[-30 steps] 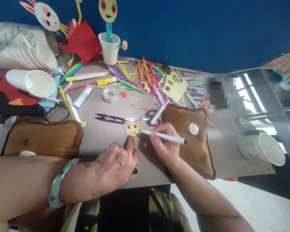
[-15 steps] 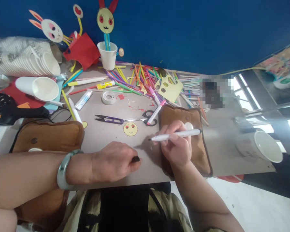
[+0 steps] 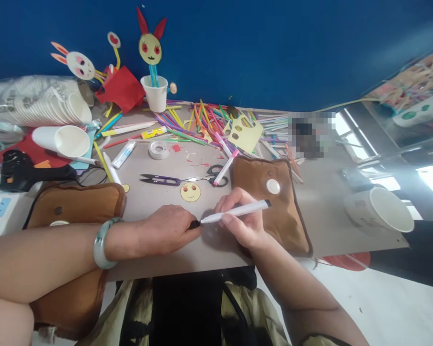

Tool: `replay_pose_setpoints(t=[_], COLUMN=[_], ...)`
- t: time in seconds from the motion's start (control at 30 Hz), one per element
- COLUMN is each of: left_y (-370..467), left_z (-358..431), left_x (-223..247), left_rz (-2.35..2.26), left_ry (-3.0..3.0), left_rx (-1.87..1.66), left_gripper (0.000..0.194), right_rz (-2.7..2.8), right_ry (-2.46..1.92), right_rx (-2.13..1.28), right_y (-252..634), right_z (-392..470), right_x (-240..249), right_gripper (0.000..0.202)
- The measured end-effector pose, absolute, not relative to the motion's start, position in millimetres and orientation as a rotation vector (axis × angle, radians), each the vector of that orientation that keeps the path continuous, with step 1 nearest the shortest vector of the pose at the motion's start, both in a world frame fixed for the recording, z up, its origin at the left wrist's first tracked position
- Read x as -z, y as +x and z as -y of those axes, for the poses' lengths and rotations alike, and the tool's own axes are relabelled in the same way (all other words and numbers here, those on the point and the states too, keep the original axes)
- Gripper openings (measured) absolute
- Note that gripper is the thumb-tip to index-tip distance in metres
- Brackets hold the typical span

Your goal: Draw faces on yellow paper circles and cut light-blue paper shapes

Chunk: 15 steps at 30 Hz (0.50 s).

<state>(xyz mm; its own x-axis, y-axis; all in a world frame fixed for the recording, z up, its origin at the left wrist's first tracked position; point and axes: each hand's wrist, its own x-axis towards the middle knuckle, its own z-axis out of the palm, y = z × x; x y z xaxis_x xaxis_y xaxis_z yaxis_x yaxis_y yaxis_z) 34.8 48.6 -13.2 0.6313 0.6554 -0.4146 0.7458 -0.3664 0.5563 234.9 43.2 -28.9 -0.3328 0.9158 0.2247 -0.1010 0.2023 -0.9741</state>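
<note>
My right hand (image 3: 243,223) grips a white marker (image 3: 238,211), its tip pointing left. Between the thumb and fingers of my left hand (image 3: 166,228) is a black marker cap (image 3: 194,224), and the marker's tip meets it or comes very close. Just beyond the hands lies a round yellow paper face (image 3: 190,192) with red eyes and a smile. Scissors (image 3: 216,176) and dark thread snips (image 3: 160,179) lie behind that face. A pink-capped marker (image 3: 226,167) rests across the scissors' handles.
Brown cushions lie on the right (image 3: 274,211) and left (image 3: 79,204). Behind are a tape roll (image 3: 158,150), colourful pipe cleaners or straws (image 3: 202,120) and a cup with a paper rabbit (image 3: 155,93). A glue gun (image 3: 29,172) lies left; a white cup (image 3: 378,209) stands right.
My right hand has moved left with the marker, bringing its tip to the black cap in my left hand. The whole view has shifted slightly.
</note>
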Motion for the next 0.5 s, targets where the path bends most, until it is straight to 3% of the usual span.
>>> replay_pose_setpoints(t=[0.5], left_y=[34.6], left_z=[-46.8], left_x=[29.7], left_rz=[-1.151], left_ry=[2.292], left_rx=[0.078], left_gripper=[0.047], right_rz=[1.564], right_ry=[-0.821], right_rx=[-1.588], right_y=[232.8], right_z=[-44.1], right_x=[20.2], right_gripper=[0.020])
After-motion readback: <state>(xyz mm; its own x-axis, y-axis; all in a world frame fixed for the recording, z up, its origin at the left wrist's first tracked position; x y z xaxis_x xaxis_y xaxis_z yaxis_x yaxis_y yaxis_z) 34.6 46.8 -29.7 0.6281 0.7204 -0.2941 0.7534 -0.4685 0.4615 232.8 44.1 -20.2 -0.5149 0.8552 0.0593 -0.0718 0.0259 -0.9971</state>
